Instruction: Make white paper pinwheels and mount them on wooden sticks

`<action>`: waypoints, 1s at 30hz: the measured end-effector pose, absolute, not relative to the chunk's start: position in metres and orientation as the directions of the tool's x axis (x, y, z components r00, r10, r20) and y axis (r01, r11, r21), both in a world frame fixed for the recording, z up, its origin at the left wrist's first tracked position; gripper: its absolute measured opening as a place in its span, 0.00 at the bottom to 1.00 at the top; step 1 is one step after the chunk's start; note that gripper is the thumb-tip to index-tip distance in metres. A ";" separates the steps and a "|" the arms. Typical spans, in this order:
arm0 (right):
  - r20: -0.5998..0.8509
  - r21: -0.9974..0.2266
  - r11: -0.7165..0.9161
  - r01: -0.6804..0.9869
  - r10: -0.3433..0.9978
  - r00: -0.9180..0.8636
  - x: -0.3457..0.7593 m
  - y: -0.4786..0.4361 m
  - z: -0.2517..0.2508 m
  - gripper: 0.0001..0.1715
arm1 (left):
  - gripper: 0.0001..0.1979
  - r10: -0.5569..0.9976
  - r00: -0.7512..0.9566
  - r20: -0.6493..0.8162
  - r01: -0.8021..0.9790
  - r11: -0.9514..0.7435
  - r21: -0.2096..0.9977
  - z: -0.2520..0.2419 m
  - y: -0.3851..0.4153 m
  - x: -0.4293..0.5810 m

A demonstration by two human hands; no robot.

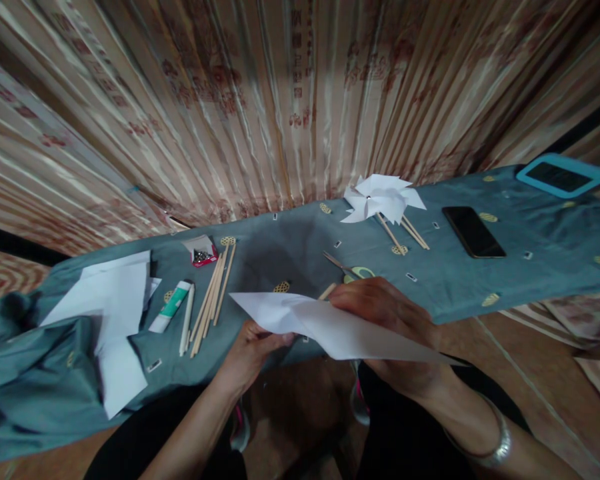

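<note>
A white paper (pixel 330 327), folded and partly curled, is held up over the table's front edge. My left hand (pixel 255 350) pinches its lower left part between thumb and fingers. My right hand (pixel 395 320) grips the paper's right part from behind, its fingers curled; the paper hides some of the hand. The end of a wooden stick (pixel 327 291) shows just left of the right fingers; whether that hand holds it is unclear. Scissors (pixel 359 272) with pale green handles lie just beyond the right hand. White paper pinwheels (pixel 380 199) on sticks lie farther back.
On the cloth-covered table (pixel 290 250) are white sheets (pixel 125 300), a glue tube (pixel 171 307), a white pen (pixel 187 320), several wooden sticks (pixel 214 297), a red box of pins (pixel 201 253), a phone (pixel 473 232) and a blue-framed device (pixel 560 175). A curtain (pixel 280 100) hangs behind.
</note>
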State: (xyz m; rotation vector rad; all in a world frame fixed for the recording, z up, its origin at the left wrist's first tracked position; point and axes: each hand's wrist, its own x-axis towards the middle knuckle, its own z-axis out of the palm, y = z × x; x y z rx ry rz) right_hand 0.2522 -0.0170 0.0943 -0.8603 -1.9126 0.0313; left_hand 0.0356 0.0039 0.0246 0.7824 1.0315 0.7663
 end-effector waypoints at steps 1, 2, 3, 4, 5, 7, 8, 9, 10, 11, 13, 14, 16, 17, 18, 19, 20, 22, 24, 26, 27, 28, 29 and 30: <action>0.778 -0.375 0.746 0.550 0.576 -0.251 0.252 -0.017 0.094 0.15 | 0.17 0.839 0.320 -0.439 -0.174 0.508 0.844 0.025 0.004 0.036; 0.774 -0.379 0.743 0.551 0.581 -0.252 0.252 -0.017 0.094 0.15 | 0.17 0.840 0.320 -0.439 -0.174 0.507 0.844 0.025 0.004 0.036; 0.768 -0.386 0.739 0.553 0.589 -0.251 0.252 -0.017 0.094 0.15 | 0.16 0.840 0.321 -0.437 -0.171 0.505 0.846 0.025 0.004 0.035; 0.765 -0.392 0.736 0.552 0.594 -0.249 0.252 -0.017 0.093 0.15 | 0.16 0.841 0.324 -0.434 -0.165 0.502 0.849 0.025 0.004 0.035; 0.763 -0.398 0.734 0.551 0.598 -0.246 0.252 -0.017 0.093 0.15 | 0.16 0.842 0.328 -0.428 -0.158 0.496 0.854 0.024 0.004 0.035; 0.761 -0.409 0.730 0.548 0.604 -0.237 0.252 -0.017 0.092 0.17 | 0.16 0.843 0.338 -0.418 -0.148 0.486 0.862 0.023 0.004 0.034; 0.762 -0.411 0.728 0.549 0.605 -0.232 0.252 -0.017 0.092 0.18 | 0.16 0.842 0.345 -0.414 -0.143 0.483 0.864 0.022 0.004 0.034; 0.763 -0.412 0.728 0.548 0.604 -0.229 0.252 -0.017 0.092 0.19 | 0.16 0.842 0.350 -0.411 -0.141 0.481 0.865 0.021 0.005 0.034; 0.763 -0.412 0.728 0.547 0.604 -0.229 0.252 -0.017 0.092 0.19 | 0.16 0.841 0.356 -0.408 -0.141 0.480 0.866 0.021 0.005 0.034; 0.763 -0.411 0.728 0.548 0.604 -0.231 0.252 -0.017 0.092 0.19 | 0.16 0.840 0.361 -0.405 -0.143 0.479 0.866 0.021 0.005 0.034; 0.763 -0.407 0.730 0.549 0.602 -0.234 0.252 -0.017 0.091 0.19 | 0.17 0.840 0.373 -0.393 -0.151 0.473 0.868 0.021 0.005 0.034; 0.763 -0.406 0.729 0.551 0.602 -0.235 0.252 -0.017 0.091 0.19 | 0.18 0.840 0.377 -0.390 -0.153 0.472 0.868 0.021 0.005 0.034; 0.760 -0.409 0.721 0.559 0.608 -0.229 0.252 -0.016 0.091 0.19 | 0.19 0.838 0.381 -0.391 -0.153 0.474 0.867 0.022 0.005 0.034; 0.760 -0.411 0.718 0.562 0.610 -0.223 0.252 -0.016 0.091 0.19 | 0.20 0.836 0.381 -0.394 -0.150 0.477 0.866 0.022 0.006 0.034; 0.761 -0.413 0.715 0.565 0.611 -0.217 0.252 -0.016 0.091 0.20 | 0.20 0.834 0.383 -0.398 -0.147 0.480 0.865 0.022 0.006 0.034; 0.761 -0.414 0.711 0.568 0.613 -0.212 0.252 -0.016 0.091 0.20 | 0.20 0.832 0.384 -0.401 -0.146 0.483 0.863 0.023 0.006 0.034; 0.760 -0.415 0.707 0.572 0.615 -0.209 0.251 -0.016 0.092 0.20 | 0.20 0.830 0.387 -0.402 -0.148 0.486 0.861 0.023 0.005 0.034; 0.755 -0.414 0.700 0.582 0.621 -0.209 0.251 -0.016 0.092 0.19 | 0.20 0.824 0.394 -0.408 -0.153 0.496 0.854 0.024 0.005 0.035; 0.752 -0.413 0.696 0.588 0.625 -0.211 0.251 -0.015 0.093 0.19 | 0.20 0.821 0.395 -0.411 -0.164 0.503 0.848 0.025 0.005 0.035; 0.752 -0.414 0.693 0.590 0.625 -0.207 0.251 -0.015 0.093 0.19 | 0.20 0.824 0.391 -0.410 -0.163 0.501 0.850 0.028 0.005 0.036; 0.753 -0.415 0.690 0.594 0.627 -0.202 0.251 -0.015 0.093 0.19 | 0.20 0.826 0.389 -0.408 -0.160 0.496 0.853 0.029 0.005 0.036; 0.752 -0.417 0.683 0.600 0.630 -0.195 0.251 -0.015 0.093 0.19 | 0.19 0.828 0.388 -0.405 -0.155 0.492 0.857 0.031 0.005 0.037; 0.749 -0.419 0.675 0.607 0.635 -0.188 0.251 -0.015 0.093 0.18 | 0.19 0.829 0.389 -0.403 -0.148 0.488 0.860 0.033 0.006 0.037; 0.746 -0.422 0.667 0.614 0.640 -0.183 0.251 -0.015 0.093 0.18 | 0.19 0.828 0.391 -0.402 -0.142 0.486 0.862 0.035 0.006 0.038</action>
